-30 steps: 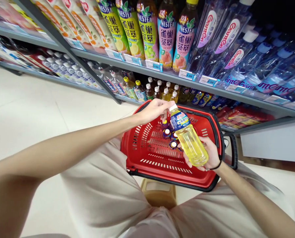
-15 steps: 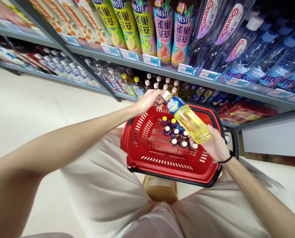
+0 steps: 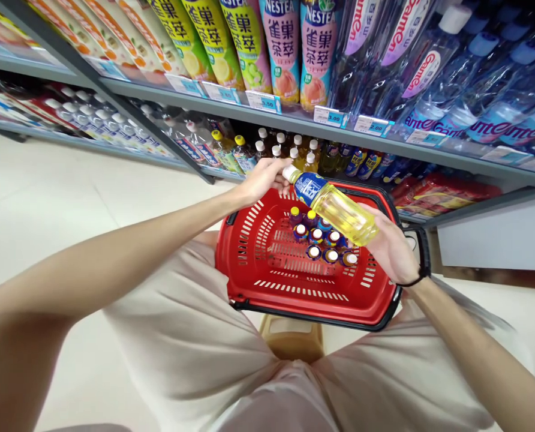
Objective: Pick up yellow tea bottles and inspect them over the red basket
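A bottle of yellow drink [image 3: 346, 211] with a blue label and white cap lies slanted in the air above the red shopping basket [image 3: 276, 294]. My left hand [image 3: 267, 178] pinches it at the cap, fingers closed. At the bottle's base is my right hand [image 3: 392, 247], its palm and fingers around the lower end, partly hidden by the bottle. Inside the basket, several small bottles [image 3: 316, 236] with white or yellow caps stand upright in rows toward the right side.
A shelf [image 3: 294, 120] with price tags runs across the front, holding tea cartons [image 3: 282, 54] and large water bottles [image 3: 429, 66]. Below it, white-capped bottles [image 3: 297, 153] stand on the lower shelf behind the basket. A brown stool [image 3: 292, 339] shows between my knees.
The yellow drink bottle has turned about its length, so another side of its label faces me. Both hands stay on it, and the view has shifted slightly.
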### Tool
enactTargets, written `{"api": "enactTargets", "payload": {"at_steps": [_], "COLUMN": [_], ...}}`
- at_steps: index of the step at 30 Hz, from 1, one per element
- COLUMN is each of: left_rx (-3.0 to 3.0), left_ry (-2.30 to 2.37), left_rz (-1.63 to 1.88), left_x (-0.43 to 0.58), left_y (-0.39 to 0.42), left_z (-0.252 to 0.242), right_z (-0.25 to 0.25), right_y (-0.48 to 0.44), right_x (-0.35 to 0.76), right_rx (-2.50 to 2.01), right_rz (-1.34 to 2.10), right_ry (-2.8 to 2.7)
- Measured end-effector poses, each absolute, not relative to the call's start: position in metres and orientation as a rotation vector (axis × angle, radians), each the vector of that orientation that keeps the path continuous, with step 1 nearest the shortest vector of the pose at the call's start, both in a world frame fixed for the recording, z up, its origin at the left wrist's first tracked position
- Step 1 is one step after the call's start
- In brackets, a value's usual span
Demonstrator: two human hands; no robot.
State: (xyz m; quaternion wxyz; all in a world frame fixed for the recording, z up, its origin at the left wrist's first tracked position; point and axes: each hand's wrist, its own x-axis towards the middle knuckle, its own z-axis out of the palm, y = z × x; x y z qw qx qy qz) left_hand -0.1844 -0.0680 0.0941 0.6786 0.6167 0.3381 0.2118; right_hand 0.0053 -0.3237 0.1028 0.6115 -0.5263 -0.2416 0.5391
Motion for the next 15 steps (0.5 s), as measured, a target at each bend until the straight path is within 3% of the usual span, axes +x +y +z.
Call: {"api": "enactTargets", "payload": {"at_steps": [15], "left_rx": [1.258], "left_ry": [0.659], "left_rz": [0.274], "left_x": [-0.1888], "left_y": [-0.0692], "left_z": [0.0948], "right_z": [0.0955], "right_y": [-0.3265], "right_x": [0.0120], "right_rx": [-1.352], "right_rz": [1.089], "right_ry": [-0.841]}}
